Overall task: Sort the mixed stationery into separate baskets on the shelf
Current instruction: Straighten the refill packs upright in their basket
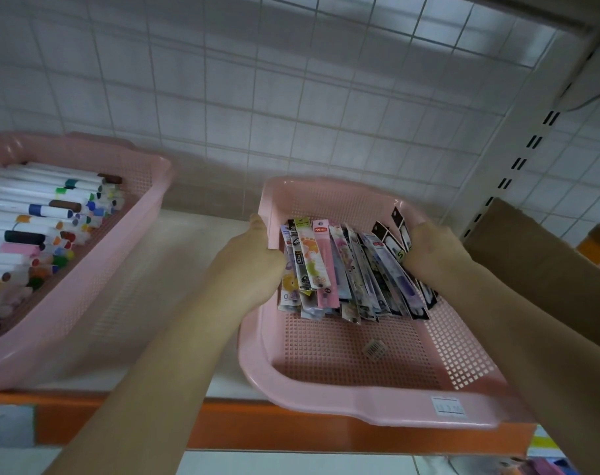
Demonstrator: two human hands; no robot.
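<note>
Shelf edge (291, 430): the orange front strip is nearest to the person, and the front rim of the right basket hangs a little over it.
Right basket (360, 402): it is pink with a mesh floor and stands on the shelf. The near half of the floor is bare except for one small barcode sticker (374, 349).
Refill packets (326, 269): these long flat packets lie side by side in one row across the far half of the right basket.
Left hand (254, 262): the thumb lies along the left rim of the basket and the palm is against the left end of the row. The fingers are behind the palm, so I cannot tell if they hold anything.
Right hand (435, 252): the fingers bend down among the black packets at the right end and seem to pinch a few.
Step in hand: the task now is probably to straighten the row. It is better to press from both ends together and keep the packets flat, so that none slides over another.
Left basket (86, 303): it stands well apart and is full of markers (35, 214). The picture edge cuts its left side.
Hard to see: the print on the packets is too small to read. The cardboard box (531, 252) is partly behind the right forearm.
</note>
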